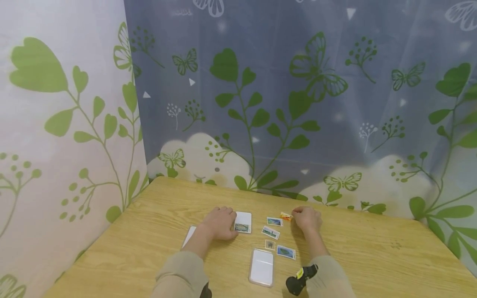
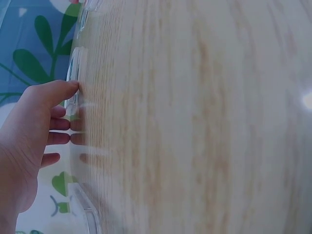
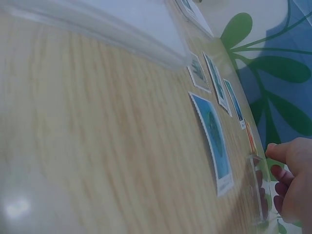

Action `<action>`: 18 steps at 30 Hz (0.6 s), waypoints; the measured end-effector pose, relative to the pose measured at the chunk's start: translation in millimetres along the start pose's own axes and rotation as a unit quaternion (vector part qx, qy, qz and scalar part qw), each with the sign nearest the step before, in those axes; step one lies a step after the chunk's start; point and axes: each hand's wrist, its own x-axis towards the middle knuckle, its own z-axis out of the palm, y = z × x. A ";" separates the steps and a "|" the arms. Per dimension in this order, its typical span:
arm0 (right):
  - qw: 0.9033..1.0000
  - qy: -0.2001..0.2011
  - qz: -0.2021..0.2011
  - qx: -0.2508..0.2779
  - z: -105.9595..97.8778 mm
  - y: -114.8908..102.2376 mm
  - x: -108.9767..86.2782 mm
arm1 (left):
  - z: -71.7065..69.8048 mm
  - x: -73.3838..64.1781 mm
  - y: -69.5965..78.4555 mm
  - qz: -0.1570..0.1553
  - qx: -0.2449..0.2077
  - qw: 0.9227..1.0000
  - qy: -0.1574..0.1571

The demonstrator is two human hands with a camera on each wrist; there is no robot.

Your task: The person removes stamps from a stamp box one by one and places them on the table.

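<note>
My left hand [image 1: 220, 223] rests at the left edge of a white-backed clear case [image 1: 244, 218] with a picture stamp [image 1: 242, 228] at its near end. In the left wrist view its thumb touches the rim of the clear case [image 2: 74, 73]. At the far right, my right hand [image 1: 308, 218] has curled fingers beside a small orange stamp [image 1: 285, 216]; whether it pinches the stamp is unclear. A clear plastic piece [image 3: 258, 190] shows by these fingers in the right wrist view. Nearer lie a blue-green stamp [image 1: 275, 221], a green stamp [image 1: 270, 232], a small grey stamp [image 1: 270, 245] and a blue stamp [image 1: 286, 252].
Another white-backed clear case [image 1: 261, 267] lies near the front of the wooden table [image 1: 357, 256]. A further white case [image 1: 189, 236] is partly hidden under the left forearm. A leaf-and-butterfly curtain [image 1: 261, 103] hangs behind the table.
</note>
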 end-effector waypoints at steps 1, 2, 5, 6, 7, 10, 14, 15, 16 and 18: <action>1.000 -0.002 0.001 0.005 0.3 0.4 0.1 | 0.2 0.2 0.1 0.001 0.001 1.000 0.000; 1.000 -0.003 0.001 0.013 0.5 0.8 0.2 | 0.0 0.2 0.2 0.001 0.001 1.000 0.000; 0.999 -0.002 0.006 0.042 0.3 2.7 2.0 | -0.9 1.1 0.4 0.004 0.001 1.000 0.003; 0.998 0.001 0.006 0.055 -0.1 3.2 2.5 | -0.5 1.6 0.2 0.004 0.001 1.000 0.003; 0.998 0.003 0.007 0.066 -0.5 3.5 3.0 | -0.2 2.0 0.0 0.004 0.000 1.000 0.003; 0.996 0.013 0.004 0.092 -1.6 4.6 3.9 | 1.0 2.3 -0.6 0.004 -0.001 1.000 0.003; 0.994 0.011 0.005 0.112 -3.4 4.2 3.2 | 0.9 1.5 -0.5 0.002 -0.004 1.000 0.000; 0.993 0.008 0.006 0.116 -3.8 4.1 3.3 | 0.4 1.1 -0.2 0.003 -0.004 1.000 0.001; 0.992 0.004 0.010 0.124 -4.3 4.0 3.6 | 0.0 0.9 0.1 0.003 -0.005 1.000 0.001; 0.990 -0.004 0.015 0.139 -5.4 3.4 3.9 | -0.9 0.5 0.5 0.003 -0.005 1.000 0.001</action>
